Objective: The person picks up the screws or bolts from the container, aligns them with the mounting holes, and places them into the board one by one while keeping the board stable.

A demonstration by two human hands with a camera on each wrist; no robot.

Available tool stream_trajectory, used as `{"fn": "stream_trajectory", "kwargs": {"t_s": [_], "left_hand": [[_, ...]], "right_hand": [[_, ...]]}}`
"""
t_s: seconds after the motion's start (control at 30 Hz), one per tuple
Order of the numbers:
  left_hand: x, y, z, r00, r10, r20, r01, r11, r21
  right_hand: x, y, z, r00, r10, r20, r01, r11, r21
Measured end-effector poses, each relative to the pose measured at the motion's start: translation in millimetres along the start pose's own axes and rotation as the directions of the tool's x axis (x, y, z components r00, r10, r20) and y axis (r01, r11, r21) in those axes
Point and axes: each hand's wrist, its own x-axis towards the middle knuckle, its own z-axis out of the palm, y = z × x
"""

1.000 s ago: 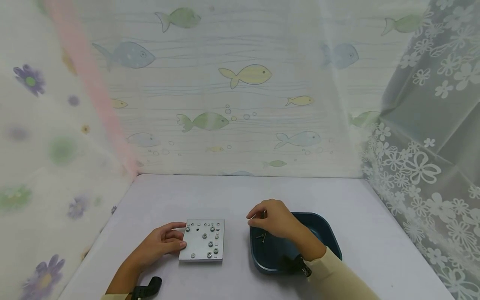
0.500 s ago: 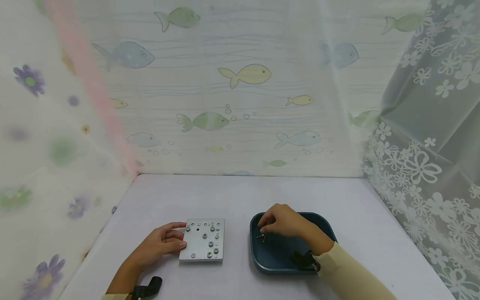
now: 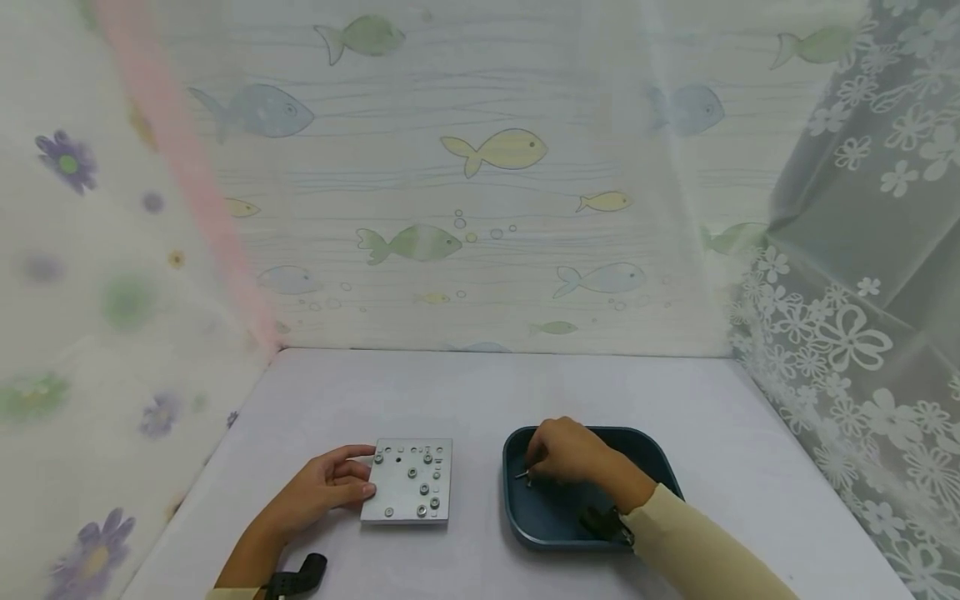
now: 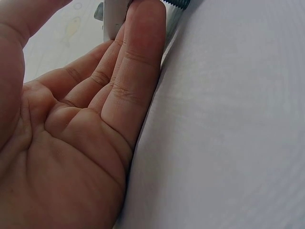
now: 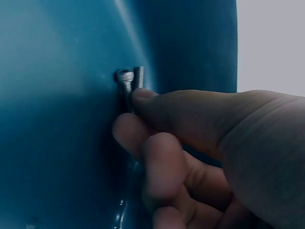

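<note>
My right hand (image 3: pixel 564 454) reaches into the dark blue tray (image 3: pixel 645 454), fingertips curled onto two small socket-head screws (image 5: pixel 128 86). My left hand (image 3: pixel 330 487), fingers relaxed, steadies the metal plate (image 3: pixel 408 492) to its left. A loose pinch could drop a screw.

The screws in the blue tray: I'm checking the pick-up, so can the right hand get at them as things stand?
Probably yes: the right hand is inside the blue tray, fingertips already at the screws, nothing between.
</note>
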Motion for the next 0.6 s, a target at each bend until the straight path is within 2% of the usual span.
{"fn": "stream_trajectory", "kwargs": {"t_s": [0.6], "left_hand": [[-0.8, 2.6, 1.3, 1.0, -0.008, -0.01, 0.008, 1.0, 0.0]], "right_hand": [[4.7, 3.7, 4.0, 0.998, -0.054, -0.027, 0.05, 0.991, -0.123]]}}
